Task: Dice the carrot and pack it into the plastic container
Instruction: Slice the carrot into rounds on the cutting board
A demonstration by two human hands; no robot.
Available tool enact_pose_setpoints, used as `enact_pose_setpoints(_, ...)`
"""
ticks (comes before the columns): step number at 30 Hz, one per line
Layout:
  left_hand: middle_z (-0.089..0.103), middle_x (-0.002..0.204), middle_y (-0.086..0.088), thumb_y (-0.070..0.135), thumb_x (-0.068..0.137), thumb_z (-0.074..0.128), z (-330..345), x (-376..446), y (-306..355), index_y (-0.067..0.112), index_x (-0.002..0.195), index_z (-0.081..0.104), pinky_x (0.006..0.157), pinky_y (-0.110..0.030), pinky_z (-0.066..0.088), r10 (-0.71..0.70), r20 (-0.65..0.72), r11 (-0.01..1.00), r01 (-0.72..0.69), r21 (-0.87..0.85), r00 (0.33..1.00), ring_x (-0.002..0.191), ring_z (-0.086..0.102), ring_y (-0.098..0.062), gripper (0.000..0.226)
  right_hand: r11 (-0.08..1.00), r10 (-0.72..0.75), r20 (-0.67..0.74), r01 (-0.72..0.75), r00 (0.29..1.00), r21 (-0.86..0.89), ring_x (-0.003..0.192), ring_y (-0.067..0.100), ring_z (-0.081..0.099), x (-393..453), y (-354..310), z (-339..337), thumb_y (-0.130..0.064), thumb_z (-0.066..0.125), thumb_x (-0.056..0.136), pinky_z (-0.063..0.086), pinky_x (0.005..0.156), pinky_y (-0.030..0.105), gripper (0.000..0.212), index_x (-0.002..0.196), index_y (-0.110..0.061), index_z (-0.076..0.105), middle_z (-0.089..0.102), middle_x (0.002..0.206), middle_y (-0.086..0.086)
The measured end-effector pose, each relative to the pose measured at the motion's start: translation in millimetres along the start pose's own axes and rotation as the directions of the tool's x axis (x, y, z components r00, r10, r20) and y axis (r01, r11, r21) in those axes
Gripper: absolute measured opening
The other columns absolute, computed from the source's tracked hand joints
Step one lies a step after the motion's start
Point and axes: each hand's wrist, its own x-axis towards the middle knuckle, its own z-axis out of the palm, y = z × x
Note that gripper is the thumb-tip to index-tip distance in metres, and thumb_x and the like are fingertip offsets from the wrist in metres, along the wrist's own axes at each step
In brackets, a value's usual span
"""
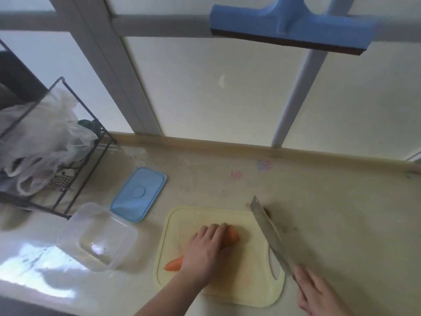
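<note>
1. No text, label, brand or number can be read anywhere.
2. Two faint coloured marks (263,165) on the far countertop (319,190) may be prints, too blurred to read.

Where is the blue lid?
In the head view, the blue lid lies flat on the counter, left of center. It sits just behind the clear plastic container and to the left of the cutting board.
</note>
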Motion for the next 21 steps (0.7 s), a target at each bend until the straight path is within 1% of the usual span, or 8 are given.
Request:
enact_pose_setpoints(3, 0.036, 0.155, 0.009, 0.045, 0.107, 0.038, -12.3, 9.4, -7.6, 0.027, 0.158, 0.023, 0.107, -0.029, 0.032, -0.071, -0.008, 0.997, 0.071, 0.010, 0.997, 0.134, 0.037, -0.017, 0.057, 0.980, -0.160, 0.017, 0.157, 0.987, 0.123, 0.023, 0.011, 0.039, 67.6, 77.2, 80.6, -0.071, 0.031, 0.090, 0.047, 0.041, 0.018, 0.059, 0.101, -0.029, 0.071, 0.051, 0.040, -0.021)
enact_pose_setpoints(5, 0.032, 0.156, 0.009, 0.050, 0.105, 0.035, -15.8, 10.1, -13.3, 0.026, 0.157, 0.025, 0.108, -0.030, 0.033, -0.049, 0.048, 0.999, 0.048, 0.025, 0.998, 0.133, 0.037, -0.017, 0.058, 0.994, -0.096, -0.069, 0.099, 0.993, 0.046, 0.045, -0.003, 0.056, -67.3, -6.1, 3.6, -0.045, 0.052, 0.092, 0.043, 0.053, 0.007, 0.023, 0.077, -0.034, 0.064, 0.060, 0.049, -0.023)
enact_pose_setpoints(7, 0.033, 0.155, 0.006, 0.059, 0.099, 0.025, -16.9, 3.6, -18.9, 0.024, 0.155, 0.029, 0.107, -0.032, 0.035, -0.017, 0.103, 1.000, 0.015, 0.025, 0.994, 0.130, 0.040, -0.018, 0.066, 0.975, -0.097, -0.058, 0.083, 0.994, -0.205, 0.063, -0.017, 0.057, -235.8, -118.1, -112.0, -0.038, 0.059, 0.090, 0.041, 0.059, 0.003, 0.022, 0.069, -0.045, 0.055, 0.060, 0.059, -0.036)
enact_pose_setpoints(8, 0.035, 0.153, 0.005, 0.061, 0.097, 0.021, -14.2, -0.8, -21.8, 0.023, 0.154, 0.031, 0.106, -0.032, 0.036, -0.007, 0.107, 1.000, 0.004, 0.023, 0.994, 0.129, 0.041, -0.019, 0.069, 0.976, -0.213, -0.050, 0.209, 0.976, -0.068, 0.066, -0.018, 0.057, -187.3, -140.5, -56.2, -0.034, 0.060, 0.091, 0.041, 0.060, 0.003, 0.027, 0.067, -0.045, 0.056, 0.059, 0.064, -0.041)
enact_pose_setpoints(9, 0.037, 0.151, 0.005, 0.062, 0.098, 0.020, -10.3, -4.9, -25.7, 0.023, 0.153, 0.032, 0.104, -0.032, 0.038, 0.013, 0.096, 0.999, -0.016, 0.033, 0.995, 0.126, 0.044, -0.019, 0.068, 0.998, -0.054, -0.019, 0.053, 0.998, -0.035, 0.067, -0.017, 0.057, -191.1, -126.9, -54.7, -0.032, 0.059, 0.092, 0.041, 0.060, 0.003, 0.027, 0.073, -0.051, 0.056, 0.058, 0.068, -0.042)
enact_pose_setpoints(10, 0.040, 0.147, 0.005, 0.059, 0.101, 0.025, -5.9, -7.8, -29.3, 0.024, 0.152, 0.034, 0.100, -0.032, 0.040, 0.051, 0.056, 0.997, -0.054, 0.061, 0.997, 0.120, 0.047, -0.019, 0.062, 0.965, -0.077, 0.031, 0.083, 0.997, -0.247, 0.066, -0.015, 0.057, -187.5, -138.0, -56.4, -0.032, 0.058, 0.092, 0.041, 0.060, 0.004, 0.036, 0.081, -0.064, 0.048, 0.058, 0.069, -0.043)
enact_pose_setpoints(12, 0.044, 0.135, 0.005, 0.046, 0.101, 0.046, 0.6, -10.8, -31.9, 0.027, 0.146, 0.040, 0.087, -0.031, 0.046, 0.151, -0.035, 0.981, -0.145, 0.126, 0.988, 0.104, 0.054, -0.018, 0.049, 0.975, -0.143, -0.012, 0.138, 0.990, -0.177, 0.065, -0.012, 0.058, -190.7, -133.9, -48.9, -0.032, 0.057, 0.093, 0.041, 0.059, 0.006, 0.050, 0.085, -0.075, 0.035, 0.057, 0.065, -0.040)
enact_pose_setpoints(21, 0.048, 0.134, 0.001, 0.032, 0.094, 0.062, 12.2, -17.6, -48.3, 0.027, 0.138, 0.047, 0.075, -0.034, 0.049, 0.312, -0.087, 0.915, -0.275, 0.294, 0.946, 0.095, 0.054, -0.021, 0.047, 0.987, -0.095, -0.055, 0.087, 0.994, -0.139, 0.053, -0.003, 0.058, -211.6, -155.4, -51.0, -0.036, 0.055, 0.092, 0.040, 0.053, 0.010, 0.050, 0.082, -0.078, 0.029, 0.052, 0.044, -0.023)
